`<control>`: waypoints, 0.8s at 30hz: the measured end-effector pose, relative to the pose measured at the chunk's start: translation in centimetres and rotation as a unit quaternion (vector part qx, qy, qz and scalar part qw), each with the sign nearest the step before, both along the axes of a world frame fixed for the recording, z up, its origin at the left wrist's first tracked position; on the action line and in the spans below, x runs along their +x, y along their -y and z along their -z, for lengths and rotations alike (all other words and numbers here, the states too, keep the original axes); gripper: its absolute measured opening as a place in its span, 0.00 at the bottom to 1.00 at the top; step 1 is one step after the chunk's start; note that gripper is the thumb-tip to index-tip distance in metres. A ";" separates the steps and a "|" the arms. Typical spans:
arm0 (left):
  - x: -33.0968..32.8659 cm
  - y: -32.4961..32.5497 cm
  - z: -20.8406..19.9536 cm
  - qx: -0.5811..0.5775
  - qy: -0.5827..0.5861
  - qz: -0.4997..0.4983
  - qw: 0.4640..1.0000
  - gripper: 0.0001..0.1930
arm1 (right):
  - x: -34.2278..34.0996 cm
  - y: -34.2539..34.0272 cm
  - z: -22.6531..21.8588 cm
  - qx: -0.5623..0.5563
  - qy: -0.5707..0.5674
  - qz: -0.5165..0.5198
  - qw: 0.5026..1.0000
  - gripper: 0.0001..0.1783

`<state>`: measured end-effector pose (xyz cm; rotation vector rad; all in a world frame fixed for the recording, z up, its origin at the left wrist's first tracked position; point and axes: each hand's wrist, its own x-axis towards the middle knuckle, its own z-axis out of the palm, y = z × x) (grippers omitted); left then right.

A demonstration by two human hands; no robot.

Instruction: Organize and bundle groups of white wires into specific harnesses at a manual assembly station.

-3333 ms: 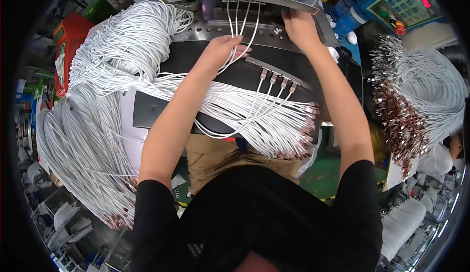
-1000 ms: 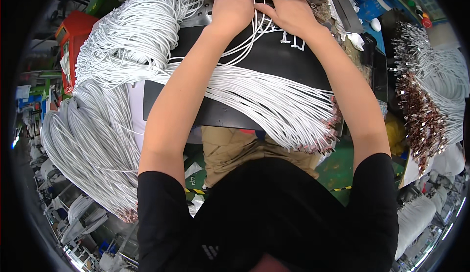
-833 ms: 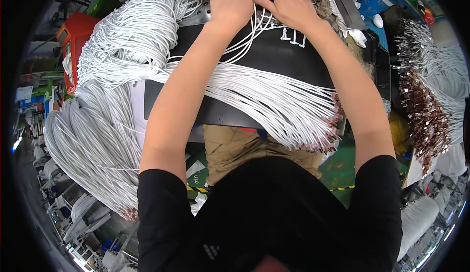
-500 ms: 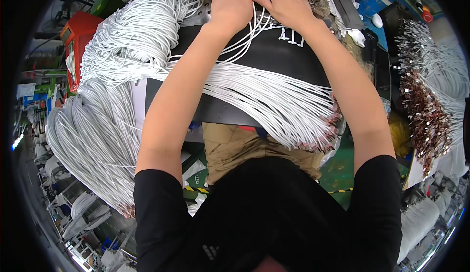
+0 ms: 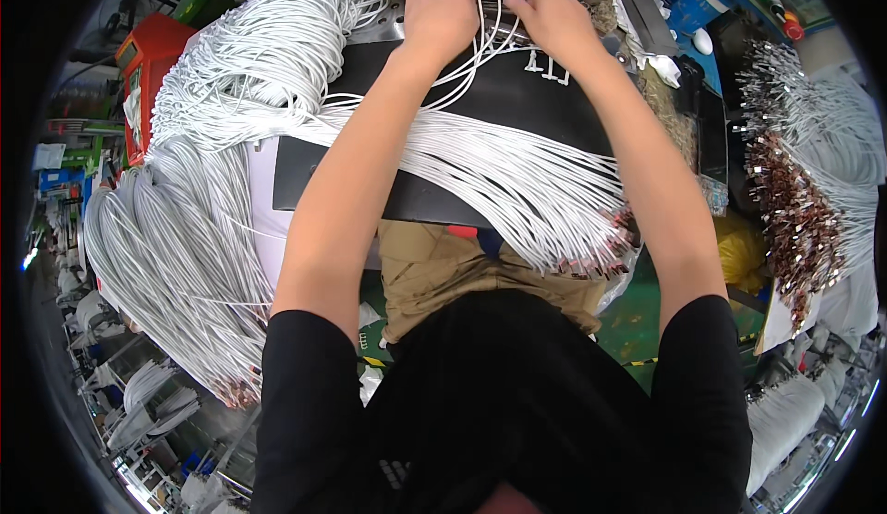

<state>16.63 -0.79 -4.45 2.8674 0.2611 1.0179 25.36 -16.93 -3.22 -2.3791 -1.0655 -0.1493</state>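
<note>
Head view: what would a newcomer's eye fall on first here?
Probably the big looped heap of white cables at upper left, with a fan of white cables spreading rightward below it across a black work surface. Next, the left hand and right hand at the top centre, with a few white strands running between them. At far right, a bundle with reddish-brown ends stands out.
</note>
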 end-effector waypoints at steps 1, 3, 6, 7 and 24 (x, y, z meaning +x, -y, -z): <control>-2.6 1.2 -1.0 -0.063 -0.044 -0.005 0.997 0.26 | -0.4 2.1 -0.4 -0.004 -0.018 -0.031 0.999 0.19; -9.2 3.2 -2.8 -0.241 0.051 0.118 0.962 0.12 | -2.4 9.1 -0.7 0.195 -0.060 -0.066 0.977 0.17; -22.2 5.0 -2.3 -0.721 -0.130 0.309 0.607 0.13 | -6.8 20.7 0.2 0.394 -0.023 0.217 0.893 0.15; -25.7 5.7 -0.6 -0.760 -0.145 0.345 0.531 0.14 | -8.4 23.6 1.3 0.424 0.025 0.303 0.853 0.17; -32.0 6.7 11.1 -0.802 0.098 -0.181 0.561 0.16 | -19.7 46.6 36.9 -0.385 0.263 -0.198 0.862 0.28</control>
